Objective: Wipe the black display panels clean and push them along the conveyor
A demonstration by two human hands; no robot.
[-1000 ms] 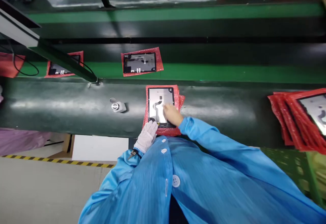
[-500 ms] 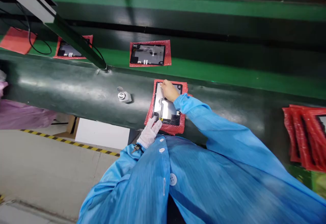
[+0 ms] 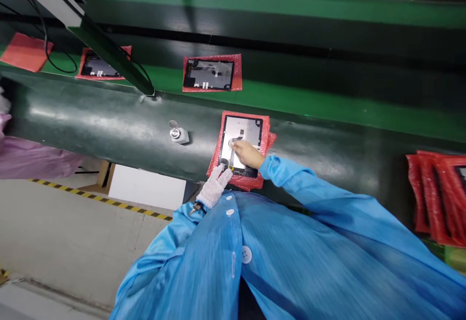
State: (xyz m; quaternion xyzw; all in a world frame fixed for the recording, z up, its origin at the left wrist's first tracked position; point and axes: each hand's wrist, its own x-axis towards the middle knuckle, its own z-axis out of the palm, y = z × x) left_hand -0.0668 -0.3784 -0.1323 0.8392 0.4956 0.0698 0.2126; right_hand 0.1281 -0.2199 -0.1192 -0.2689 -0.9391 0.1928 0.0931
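Note:
A tablet screen panel point(image 3: 235, 125), its silvery back face up, lies on red bubble-wrap bags point(image 3: 265, 138) at the table's front edge. My left hand point(image 3: 211, 191), in a white glove, rests with fingers stretched out at the panel's near left corner, beside a small yellow patch point(image 3: 231, 168). Over the middle of the panel is my right hand point(image 3: 249, 154), bare, its fingertips pinched together near a dark flex cable point(image 3: 238, 138). Something small and whitish seems to show at those fingertips; I cannot make out what it is.
A small bottle with its lid flipped up point(image 3: 179, 136) stands to the left. Beyond, another panel point(image 3: 209, 75) lies on bubble wrap on the green strip, with one more point(image 3: 100, 65) behind a slanted post point(image 3: 109, 53). Red bubble-wrap packs point(image 3: 435, 198) are stacked at right.
My right hand has moved from the panel's far left edge toward me, to its middle, fingers still pinched. My left hand keeps its place at the near corner.

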